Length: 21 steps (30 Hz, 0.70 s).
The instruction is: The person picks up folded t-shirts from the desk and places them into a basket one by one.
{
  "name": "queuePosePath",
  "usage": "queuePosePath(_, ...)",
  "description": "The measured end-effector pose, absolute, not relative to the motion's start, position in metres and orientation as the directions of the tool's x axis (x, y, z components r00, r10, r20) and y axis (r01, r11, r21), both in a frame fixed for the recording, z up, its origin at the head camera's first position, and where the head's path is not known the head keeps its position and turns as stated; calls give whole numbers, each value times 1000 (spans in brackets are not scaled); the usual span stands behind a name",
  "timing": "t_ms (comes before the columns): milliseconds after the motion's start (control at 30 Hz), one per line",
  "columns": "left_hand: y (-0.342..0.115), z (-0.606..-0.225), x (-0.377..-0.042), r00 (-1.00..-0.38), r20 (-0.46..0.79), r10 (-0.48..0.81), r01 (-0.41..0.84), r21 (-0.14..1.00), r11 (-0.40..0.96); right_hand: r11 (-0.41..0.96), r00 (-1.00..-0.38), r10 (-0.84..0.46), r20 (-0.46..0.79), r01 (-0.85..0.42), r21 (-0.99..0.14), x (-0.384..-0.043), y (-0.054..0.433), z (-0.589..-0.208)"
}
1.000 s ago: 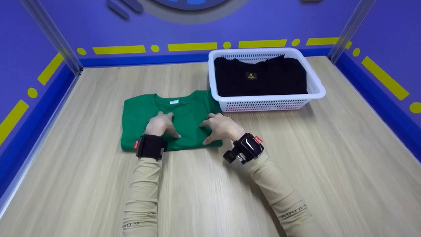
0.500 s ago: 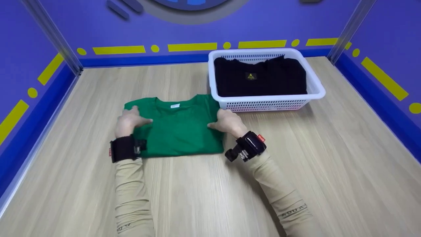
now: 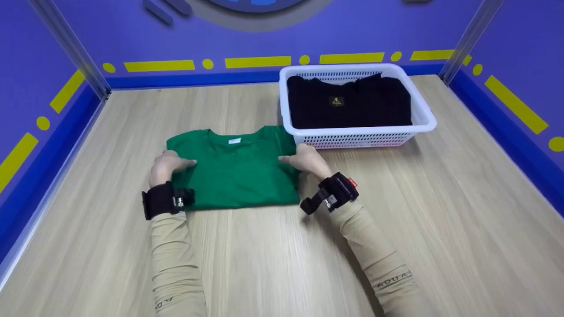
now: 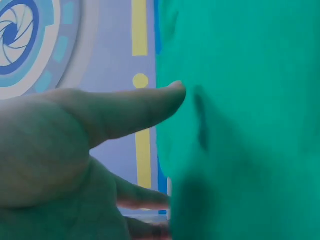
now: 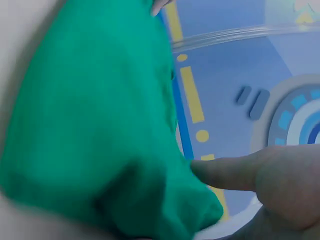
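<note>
A folded green T-shirt [image 3: 238,176] lies flat on the table, its neckline and white label facing the far wall. My left hand [image 3: 164,167] holds its left side, thumb on top and fingers reaching beneath the edge, as the left wrist view shows. At the opposite side my right hand [image 3: 307,159] grips the cloth, thumb over the top. In the right wrist view the fabric near that thumb [image 5: 230,172] is bunched up. The fingertips under the shirt are hidden on both sides.
A white plastic basket [image 3: 359,131] stands at the back right, close against the shirt's far right corner and my right hand. Inside it lies a folded black garment [image 3: 370,105] with a small label. Blue-purple panels [image 3: 246,44] wall the wooden table [image 3: 255,255] at back and sides.
My left hand has moved left from the shirt's middle to its left edge. My right hand has shifted to the right edge. The shirt has slid slightly toward me.
</note>
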<state>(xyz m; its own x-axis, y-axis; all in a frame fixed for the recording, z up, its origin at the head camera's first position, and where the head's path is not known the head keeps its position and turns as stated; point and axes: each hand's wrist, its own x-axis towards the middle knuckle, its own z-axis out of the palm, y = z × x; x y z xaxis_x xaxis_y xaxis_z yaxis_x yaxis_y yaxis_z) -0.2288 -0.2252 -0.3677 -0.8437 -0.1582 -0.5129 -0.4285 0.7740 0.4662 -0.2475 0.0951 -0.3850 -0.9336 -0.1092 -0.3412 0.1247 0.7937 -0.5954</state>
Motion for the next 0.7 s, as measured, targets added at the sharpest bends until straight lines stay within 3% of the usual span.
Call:
queuePosePath(133, -227, -367, -230, -826, -558, -78, -418, 514, 749, 632, -895, -154, -418, 236, -738, -248, 94, -386)
queuePosePath(300, -225, -366, -230, -816, -572, -81, -449, 541, 711, 519, -878, -176, -445, 302, -800, -249, 91, -389)
queuePosePath(533, -220, -360, -231, -830, -550, -96, -421, 504, 754, 558, -890, -216, -402, 226, -799, -246, 85, -393)
queuePosePath(700, -217, -354, -230, -837, -540, -92, -420, 524, 742, 514, -906, -235, -352, 191, -836, -243, 79, -393)
